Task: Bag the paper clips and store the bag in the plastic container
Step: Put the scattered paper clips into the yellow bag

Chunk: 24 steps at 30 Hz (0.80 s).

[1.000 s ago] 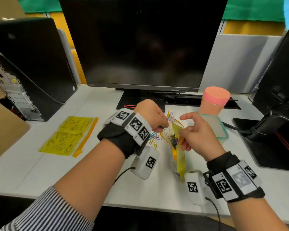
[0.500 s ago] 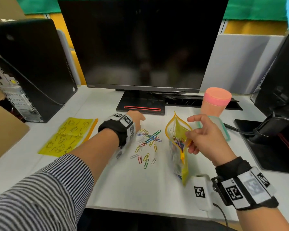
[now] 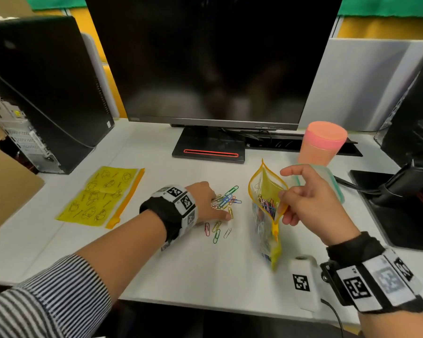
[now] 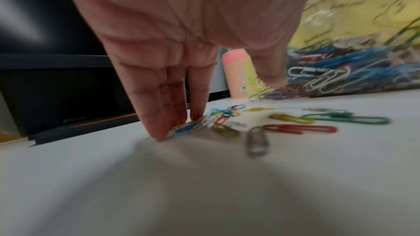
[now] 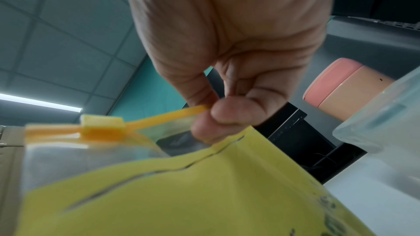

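Head view: at frame centre the left hand [image 3: 205,203] lies with straight fingers on the loose paper clips [image 3: 226,200] on the white desk [image 3: 205,269]; right of centre the right hand [image 3: 308,203] pinches the orange rim of the yellow bag [image 3: 266,211], held mouth up, clips inside; the plastic container [image 3: 336,184] sits just behind that hand. Left wrist view: fingertips [image 4: 159,132] press clips at centre. Right wrist view: thumb and finger clamp the zip strip [image 5: 179,114] at centre.
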Each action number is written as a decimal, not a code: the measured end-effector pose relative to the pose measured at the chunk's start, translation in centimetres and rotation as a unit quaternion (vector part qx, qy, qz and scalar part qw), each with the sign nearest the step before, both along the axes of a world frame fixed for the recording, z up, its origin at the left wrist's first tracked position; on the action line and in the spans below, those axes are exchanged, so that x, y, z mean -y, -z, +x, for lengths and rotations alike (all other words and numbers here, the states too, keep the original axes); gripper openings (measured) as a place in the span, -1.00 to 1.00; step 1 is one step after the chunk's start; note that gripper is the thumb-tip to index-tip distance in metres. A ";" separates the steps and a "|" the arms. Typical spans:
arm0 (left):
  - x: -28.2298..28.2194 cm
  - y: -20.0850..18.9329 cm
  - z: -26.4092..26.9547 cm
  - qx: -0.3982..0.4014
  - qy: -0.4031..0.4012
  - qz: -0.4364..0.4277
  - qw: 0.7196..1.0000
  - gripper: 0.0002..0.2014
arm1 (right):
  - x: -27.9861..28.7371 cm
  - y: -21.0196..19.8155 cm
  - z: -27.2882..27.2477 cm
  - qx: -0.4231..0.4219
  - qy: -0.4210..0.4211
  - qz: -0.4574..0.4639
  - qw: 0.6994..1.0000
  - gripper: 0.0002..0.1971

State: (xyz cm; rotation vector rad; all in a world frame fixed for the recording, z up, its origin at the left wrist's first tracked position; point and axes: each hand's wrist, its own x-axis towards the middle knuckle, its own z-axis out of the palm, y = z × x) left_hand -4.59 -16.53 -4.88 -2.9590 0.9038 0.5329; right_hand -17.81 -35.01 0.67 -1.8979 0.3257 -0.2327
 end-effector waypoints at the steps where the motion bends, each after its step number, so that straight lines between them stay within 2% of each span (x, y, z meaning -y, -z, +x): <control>1: 0.0 0.2 -0.2 0.007 -0.006 0.005 1.000 -0.27 | -0.1 0.0 0.0 0.000 -0.002 -0.004 1.000 -0.68; 3: 0.5 0.5 -0.3 0.016 -0.029 0.011 0.999 -0.29 | -0.3 0.1 0.1 -0.002 -0.004 -0.006 1.000 -0.68; 6: 1.9 0.6 0.0 0.013 -0.068 -0.012 0.998 -0.44 | -0.4 0.1 0.1 -0.005 -0.001 -0.008 1.000 -0.68; 12: 4.4 0.6 2.0 -0.016 -0.104 -0.033 0.994 -0.60 | -0.2 0.2 -0.1 -0.006 0.005 -0.012 1.000 -0.68; 17: 4.7 0.3 2.3 -0.014 -0.102 0.005 0.995 -0.61 | -0.2 0.1 -0.1 -0.007 0.000 -0.013 1.000 -0.69; 24: 4.3 0.0 1.7 0.016 -0.115 -0.033 0.993 -0.70 | 0.0 0.1 -0.1 -0.010 0.004 -0.014 1.000 -0.68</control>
